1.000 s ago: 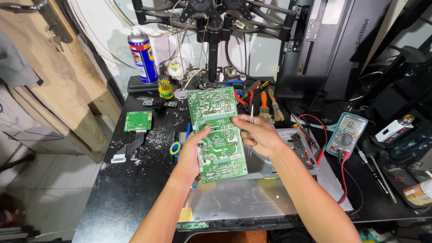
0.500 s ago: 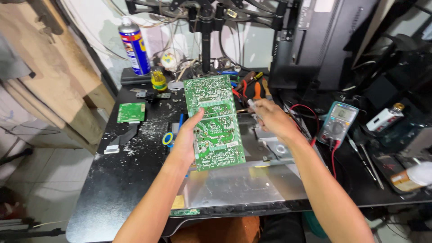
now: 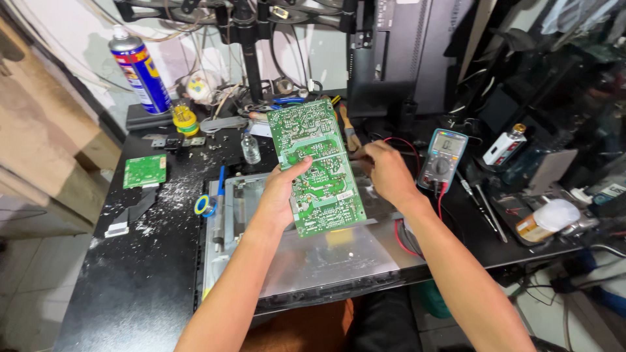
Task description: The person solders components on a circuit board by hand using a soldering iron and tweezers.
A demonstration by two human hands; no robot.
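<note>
Inspection of the table (image 3: pixel 130 287) ran from left to right, with places taken from the left grip. Left hand (image 3: pixel 282 195) had its grip closed on the left long edge of the large green circuit board (image 3: pixel 316 166), thumb across the solder face, fingers behind. Board stood lifted off the table, tilted with its far end highest, above the grey metal chassis panel (image 3: pixel 326 261) that lay under both forearms. Right hand (image 3: pixel 390 175) sat just right of the board's right edge; its fingertips pointed at that edge, but whether they touched it or pinched anything small could not be told.

Handling judgement: an edge hold was the sound one, keeping skin off the solder joints. A second hold on the opposite edge would have stopped the long board from flexing or twisting.

Count, left to right of the grip:
- small green circuit board (image 3: pixel 145 171), one, well left, flat on the table
- blue and yellow spray can (image 3: pixel 138 68), one, far left and behind
- yellow solder reel (image 3: pixel 185 120), one, behind
- blue-rimmed tape roll (image 3: pixel 205 205), one, just left of the grip
- small clear bottle (image 3: pixel 250 148), one, just behind the grip
- large boards, one, in the grip
- multimeter (image 3: pixel 443 158), one, right of the right hand, with red and black leads
- hands, two.
</note>
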